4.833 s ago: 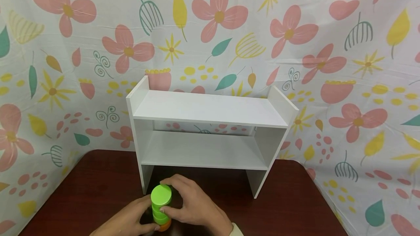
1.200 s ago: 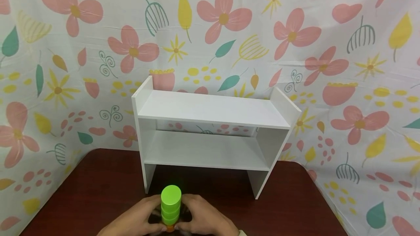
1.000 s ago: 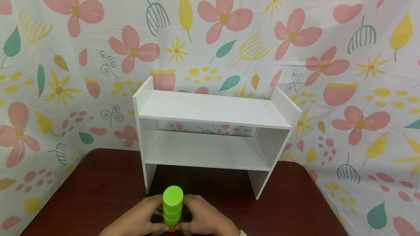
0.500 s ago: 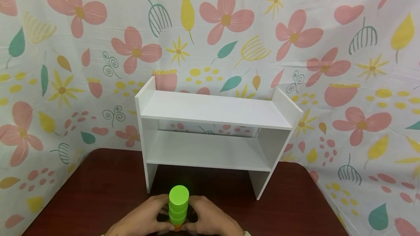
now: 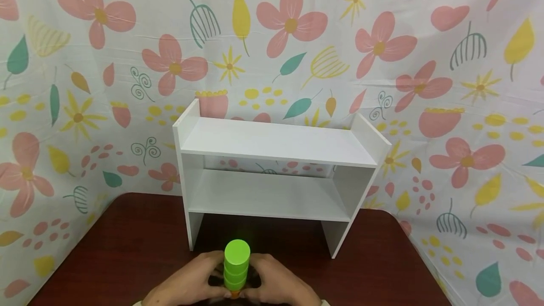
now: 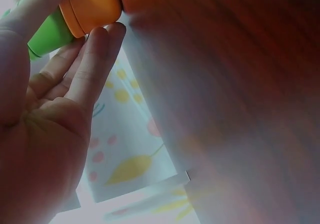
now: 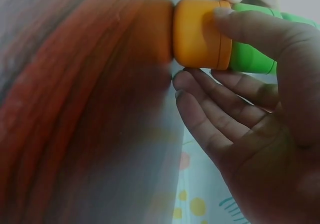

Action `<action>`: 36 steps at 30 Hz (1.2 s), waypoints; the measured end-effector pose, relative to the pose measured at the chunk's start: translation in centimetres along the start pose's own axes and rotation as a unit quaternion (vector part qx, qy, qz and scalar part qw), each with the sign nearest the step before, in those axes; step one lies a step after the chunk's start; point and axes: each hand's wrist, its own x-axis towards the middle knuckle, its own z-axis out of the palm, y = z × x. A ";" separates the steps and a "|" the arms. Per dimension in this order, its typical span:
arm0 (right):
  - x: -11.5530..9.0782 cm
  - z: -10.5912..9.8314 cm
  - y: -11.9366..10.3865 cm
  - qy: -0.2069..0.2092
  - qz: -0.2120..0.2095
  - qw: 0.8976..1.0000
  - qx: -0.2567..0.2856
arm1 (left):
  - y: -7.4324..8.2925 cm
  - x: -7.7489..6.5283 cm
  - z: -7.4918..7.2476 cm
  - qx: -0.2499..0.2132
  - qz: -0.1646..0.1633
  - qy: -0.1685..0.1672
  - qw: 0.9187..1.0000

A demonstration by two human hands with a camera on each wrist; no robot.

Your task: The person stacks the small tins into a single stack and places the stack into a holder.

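Note:
An upright stack of round plastic pieces (image 5: pixel 237 259), like stacking cups, stands on the table near its front, between both hands. Its several green pieces sit over one orange piece (image 7: pixel 200 33) at the bottom, which meets the tabletop in the right wrist view. My left hand (image 5: pixel 193 280) holds the orange piece from the left, thumb on its near side and fingertips low against it. From the other side my right hand (image 5: pixel 276 280) holds the same piece, its thumb (image 7: pixel 250 28) near the seam with the green.
A white two-tier shelf (image 5: pixel 272 197) stands behind the hands, bearing nothing. The dark red-brown table (image 5: pixel 140 240) extends to both sides. A flower-printed cloth (image 5: pixel 272 37) hangs behind and around it.
The stack has moved right in the head view and stands straighter. My right hand has come down from the green pieces to the orange bottom; both hands have shifted right with it.

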 end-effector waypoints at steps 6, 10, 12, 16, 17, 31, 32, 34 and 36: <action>-0.4 -0.1 0.5 0.002 -0.005 1.000 0.008 | 0.1 0.5 0.3 0.000 0.014 -0.004 1.000; -0.6 -0.3 0.7 0.001 -0.001 1.000 0.013 | 0.3 0.8 0.4 -0.005 0.010 -0.006 1.000; -0.8 -0.4 0.7 0.001 0.002 1.000 0.015 | 0.3 0.9 0.4 -0.007 0.008 -0.007 1.000; -1.0 -0.5 0.8 0.001 0.007 1.000 0.022 | 0.5 1.2 0.5 -0.005 0.012 -0.009 1.000; -1.1 -0.5 0.9 0.001 0.009 1.000 0.028 | 0.5 1.2 0.5 -0.003 0.015 -0.009 1.000; -1.4 -0.8 1.1 0.002 0.011 1.000 0.023 | 0.3 1.8 0.8 0.010 0.015 -0.013 1.000; -1.4 -0.8 1.1 0.003 0.012 1.000 0.020 | 0.3 1.8 0.8 0.009 0.016 -0.013 1.000; -1.4 -0.8 1.1 0.003 0.012 1.000 0.019 | 0.3 1.9 0.8 0.008 0.017 -0.013 1.000; -1.5 -0.8 1.1 0.003 0.013 1.000 0.019 | 0.3 2.0 0.8 0.006 0.016 -0.014 1.000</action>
